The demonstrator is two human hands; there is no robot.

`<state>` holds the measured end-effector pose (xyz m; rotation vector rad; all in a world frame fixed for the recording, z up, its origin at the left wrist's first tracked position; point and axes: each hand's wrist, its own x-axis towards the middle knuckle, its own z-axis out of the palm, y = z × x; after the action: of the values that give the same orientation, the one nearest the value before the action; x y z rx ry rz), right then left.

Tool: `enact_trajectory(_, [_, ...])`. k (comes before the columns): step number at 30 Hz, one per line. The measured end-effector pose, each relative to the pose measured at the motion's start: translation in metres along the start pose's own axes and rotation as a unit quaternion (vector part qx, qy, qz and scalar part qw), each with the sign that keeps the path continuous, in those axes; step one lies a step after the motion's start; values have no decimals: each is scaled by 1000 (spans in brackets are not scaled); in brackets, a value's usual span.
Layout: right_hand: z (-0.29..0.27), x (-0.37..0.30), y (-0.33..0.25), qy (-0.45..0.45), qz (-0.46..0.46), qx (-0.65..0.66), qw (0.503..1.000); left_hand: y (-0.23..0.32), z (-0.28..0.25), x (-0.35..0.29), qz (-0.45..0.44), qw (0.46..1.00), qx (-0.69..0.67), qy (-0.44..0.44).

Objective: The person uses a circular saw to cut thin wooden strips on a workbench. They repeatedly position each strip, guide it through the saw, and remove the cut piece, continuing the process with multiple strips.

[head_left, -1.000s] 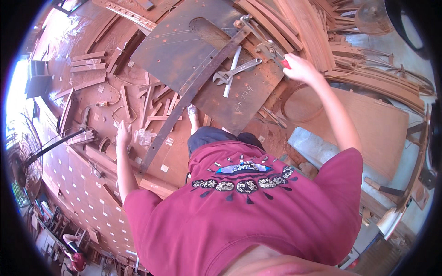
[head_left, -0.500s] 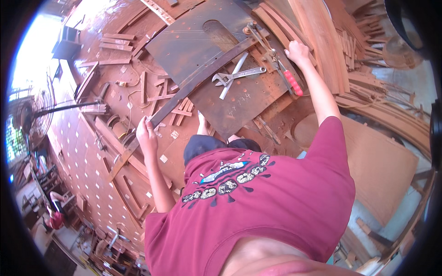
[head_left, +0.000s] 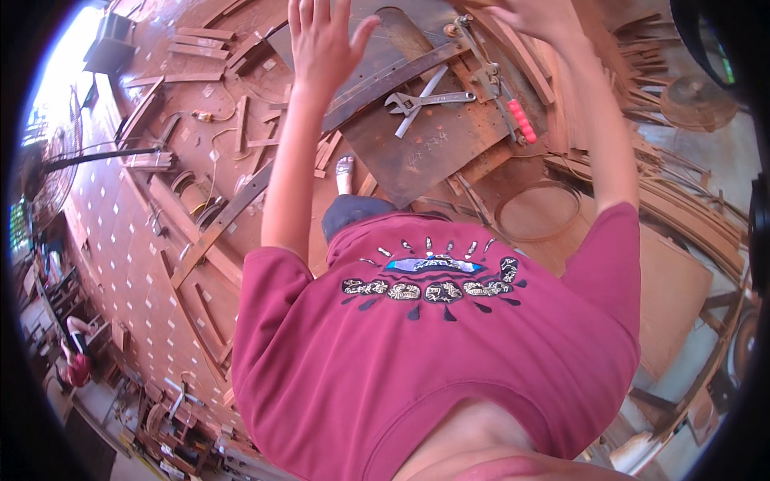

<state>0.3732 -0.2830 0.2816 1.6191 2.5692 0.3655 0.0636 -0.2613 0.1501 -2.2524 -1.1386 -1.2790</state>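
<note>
Left hand [head_left: 323,46], fingers spread wide, above the tabletop [head_left: 391,167]; right hand [head_left: 539,18], cropped at the upper edge, grip indeterminable. Near it, a red-handled clamp [head_left: 490,78]; beside this, a wrench [head_left: 439,99] on the tabletop.

It is a woodworking workshop: cut strips of reddish-brown wood [head_left: 200,50] lie about the tiled floor [head_left: 120,272], long curved timbers [head_left: 686,212] are stacked to the right, and brown dust [head_left: 525,171] coats the ground. A dark metal surface [head_left: 385,156] carries an adjustable wrench [head_left: 441,99] and a red-handled clamp [head_left: 521,120]; a large fan [head_left: 34,172] stands at the left.
</note>
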Motion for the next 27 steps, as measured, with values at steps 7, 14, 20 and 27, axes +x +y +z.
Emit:
enact_trajectory(7, [128,86,-48,-62,-224,50,971,-38,31,-51,-102,952,-96,-272])
enact_trajectory(14, [145,49,-75,24,-112,50,992,-27,70,-122,-97,944,-89,-303])
enact_trajectory(20, [174,-149,-73,72,404,-9,912,-11,84,-123,-90,953,-112,-268])
enact_trajectory(27, [135,-178,-71,-183,484,216,828,10,82,-115,-149,941,-107,-284])
